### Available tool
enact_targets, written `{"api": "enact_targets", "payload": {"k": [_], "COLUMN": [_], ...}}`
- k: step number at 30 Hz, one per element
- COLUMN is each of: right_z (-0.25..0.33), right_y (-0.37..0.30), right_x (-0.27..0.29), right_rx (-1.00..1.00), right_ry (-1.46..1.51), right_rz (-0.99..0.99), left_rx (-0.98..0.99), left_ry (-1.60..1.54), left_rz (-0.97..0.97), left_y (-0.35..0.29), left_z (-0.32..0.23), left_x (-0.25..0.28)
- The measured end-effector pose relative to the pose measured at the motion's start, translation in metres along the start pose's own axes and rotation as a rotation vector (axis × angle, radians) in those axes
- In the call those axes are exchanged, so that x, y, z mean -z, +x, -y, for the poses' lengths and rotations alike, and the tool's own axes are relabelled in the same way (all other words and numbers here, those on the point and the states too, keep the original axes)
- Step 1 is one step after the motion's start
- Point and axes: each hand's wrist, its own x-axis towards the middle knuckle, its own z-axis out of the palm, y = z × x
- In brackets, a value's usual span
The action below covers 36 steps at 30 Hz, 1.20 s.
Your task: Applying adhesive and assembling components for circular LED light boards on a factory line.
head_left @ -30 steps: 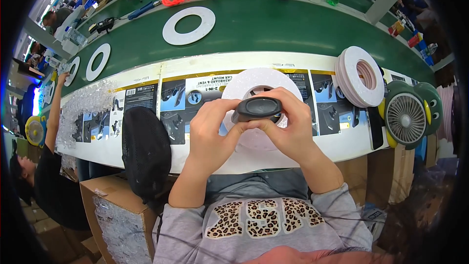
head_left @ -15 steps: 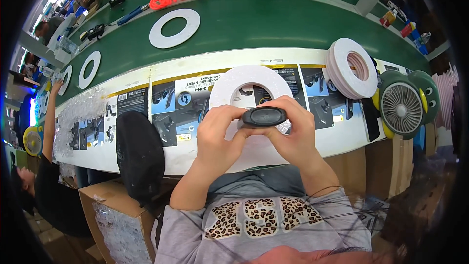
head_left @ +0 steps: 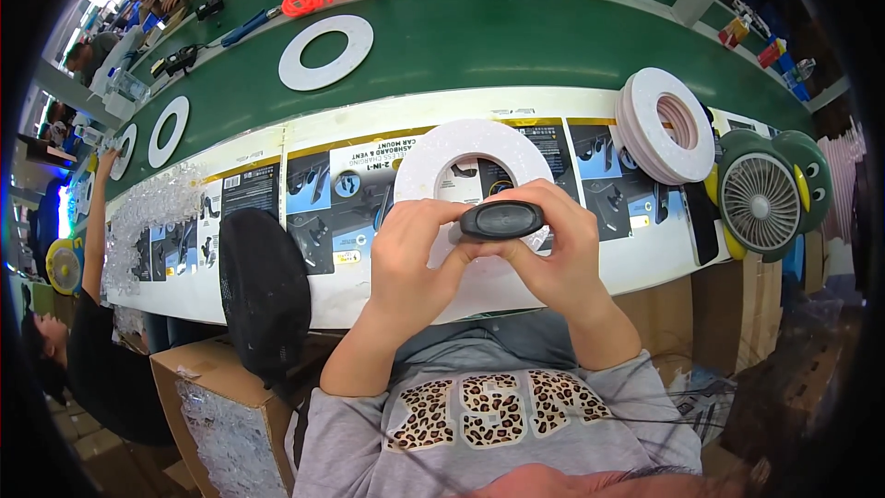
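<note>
Between both hands I hold a black, oval plastic-looking piece (head_left: 502, 219) with a rounded rim, its end facing up. What it is exactly I cannot tell. My left hand (head_left: 413, 258) pinches it on the left side, thumb and fingers pressed against it. On the opposite side my right hand (head_left: 560, 244) grips it the same way, both thumbs meeting at its near edge. Just beyond my hands, a flat white ring (head_left: 472, 136) lies on the printed packaging sheets (head_left: 346, 166), partly covered by my fingers.
At the right stand a stack of white rings (head_left: 687, 164) and a green animal-shaped fan (head_left: 761, 203). A black mesh-like bag (head_left: 265, 281) lies left, near bubble wrap (head_left: 152, 207). Another white ring (head_left: 293, 60) rests on the green conveyor belt (head_left: 498, 46). A co-worker (head_left: 101, 350) reaches across at far left.
The white rings on the green belt have slid slightly left. My hands keep hold of the black oval piece, almost unmoved.
</note>
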Motion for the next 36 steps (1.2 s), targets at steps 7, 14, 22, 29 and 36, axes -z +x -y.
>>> {"api": "enact_targets", "payload": {"k": [7,14,22,29,36], "right_z": [0.004,0.004,-0.003,-0.002,0.009], "right_y": [-0.006,-0.009,-0.01,-0.011,-0.016], "right_x": [0.013,0.016,0.015,0.016,0.021], "right_rx": [-0.036,-0.077,-0.068,-0.067,-0.096], "right_ry": [-0.034,-0.053,-0.056,-0.053,-0.012], "right_rz": [-0.007,-0.012,-0.022,-0.02,0.026], "left_rx": [-0.066,0.022,0.044,0.052,-0.018], "left_ry": [-0.019,-0.079,-0.075,-0.07,-0.044], "left_rz": [0.038,0.041,0.036,0.047,0.127], "left_y": [0.005,0.001,0.001,0.001,0.002], "left_z": [-0.005,-0.003,-0.002,-0.003,-0.014], "left_x": [-0.007,-0.017,-0.019,-0.018,-0.006]}}
